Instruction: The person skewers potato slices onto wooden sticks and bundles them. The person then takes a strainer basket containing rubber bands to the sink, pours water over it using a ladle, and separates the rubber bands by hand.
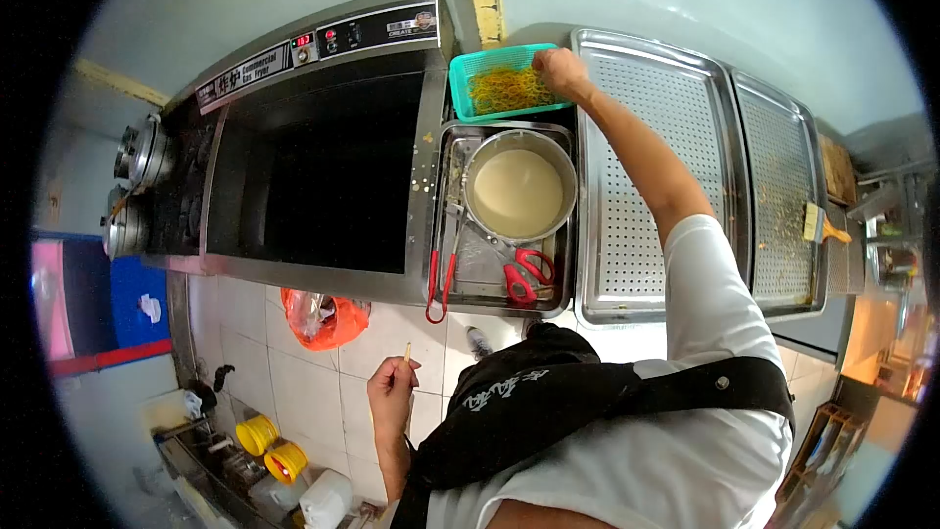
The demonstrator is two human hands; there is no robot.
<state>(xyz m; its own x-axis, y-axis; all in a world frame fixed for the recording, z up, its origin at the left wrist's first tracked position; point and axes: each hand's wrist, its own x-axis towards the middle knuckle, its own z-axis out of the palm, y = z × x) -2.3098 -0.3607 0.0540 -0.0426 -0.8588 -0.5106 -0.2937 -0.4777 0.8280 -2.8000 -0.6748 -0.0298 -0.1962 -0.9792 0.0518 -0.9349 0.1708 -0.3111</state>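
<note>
My left hand is closed round a short, thin, pale yellow stick that points upward, out over the tiled floor. At the back, my right hand reaches over the right end of a turquoise plastic basket, fingers bent together; what they pinch is hidden. Yellow-green shreds lie in the basket, just left of those fingers. In front of it a round metal pot holds cream-coloured batter. The pot stands in a metal tray with red-handled tongs and red-handled scissors.
A commercial gas fryer with a dark basin stands left of the tray. To the right are two perforated trays, the farther one bearing a brush. An orange plastic bag sits below the fryer.
</note>
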